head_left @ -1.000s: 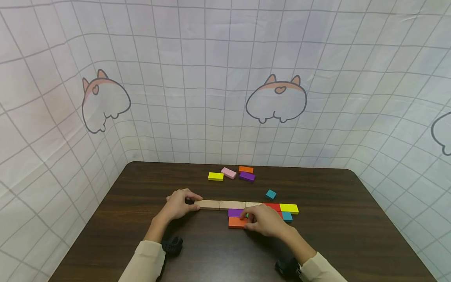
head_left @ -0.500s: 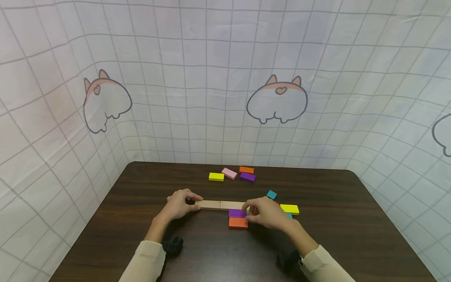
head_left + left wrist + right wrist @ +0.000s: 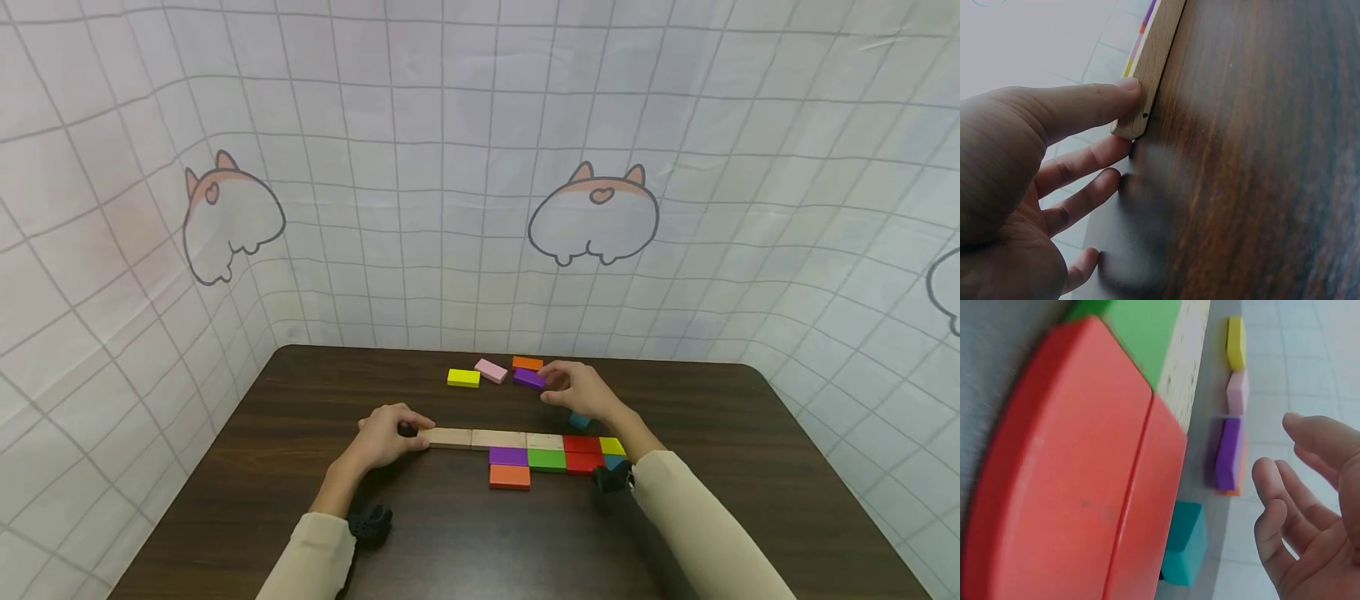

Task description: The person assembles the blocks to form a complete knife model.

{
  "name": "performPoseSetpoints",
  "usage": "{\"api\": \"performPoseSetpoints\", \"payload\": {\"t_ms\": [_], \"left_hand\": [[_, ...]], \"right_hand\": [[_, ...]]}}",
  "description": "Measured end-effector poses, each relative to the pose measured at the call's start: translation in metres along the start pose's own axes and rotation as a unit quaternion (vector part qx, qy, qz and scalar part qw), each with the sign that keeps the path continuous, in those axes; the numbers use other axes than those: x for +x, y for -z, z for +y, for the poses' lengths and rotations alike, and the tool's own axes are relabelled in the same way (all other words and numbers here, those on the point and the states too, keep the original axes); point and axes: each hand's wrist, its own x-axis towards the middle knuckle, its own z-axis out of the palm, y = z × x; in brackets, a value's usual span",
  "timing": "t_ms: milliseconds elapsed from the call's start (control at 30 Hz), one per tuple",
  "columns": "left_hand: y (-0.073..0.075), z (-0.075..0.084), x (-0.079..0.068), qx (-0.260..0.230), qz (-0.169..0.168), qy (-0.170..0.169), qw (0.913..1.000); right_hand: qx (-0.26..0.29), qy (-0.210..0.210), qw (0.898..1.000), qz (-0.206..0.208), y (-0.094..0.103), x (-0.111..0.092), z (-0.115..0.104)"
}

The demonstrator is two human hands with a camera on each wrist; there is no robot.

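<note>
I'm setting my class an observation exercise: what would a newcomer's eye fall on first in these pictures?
Probably the red blocks by the right end of the wooden row; the left hand pinches that row's left end. Then perhaps the cartoon animals on the gridded backdrop behind the table, and the right hand near the rear purple block.

Soft, even, fairly bright light fills the head view, though I cannot tell its source. The white cloth with grey grid lines [image 3: 360, 208] looks pale, its lines bowing towards the edges. A dull sheen lies on the dark brown wood-grain tabletop [image 3: 450, 542], and a shadow darkens it below my sleeve. From my left wrist, the upper-left corner washes out to white, with blurred dark shadows or reflections beside my left hand [image 3: 1013, 181]. My right wrist's view is hazy; the large red painted block [image 3: 1066, 475] looks soft-edged up close.
</note>
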Motion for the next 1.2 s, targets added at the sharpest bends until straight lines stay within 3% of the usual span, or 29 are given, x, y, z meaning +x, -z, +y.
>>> {"api": "performPoseSetpoints", "payload": {"t_ms": [400, 667, 867, 1200], "left_hand": [[0.001, 0.002, -0.002, 0.006, 0.000, -0.001, 1.0000], [0.000, 0.000, -0.001, 0.011, 0.001, -0.002, 0.9999], [-0.001, 0.000, 0.000, 0.008, 0.003, -0.003, 1.0000], [0.001, 0.003, -0.002, 0.009, 0.005, -0.002, 0.9999]], "right_hand": [[-0.019, -0.038, 0.999, -0.009, -0.006, 0.028, 0.022], [-0.028, -0.054, 0.998, -0.017, -0.012, 0.042, 0.024], [-0.037, -0.071, 0.997, -0.024, -0.016, 0.045, 0.021], [-0.034, -0.061, 0.996, -0.060, -0.013, 0.039, 0.014]]}}
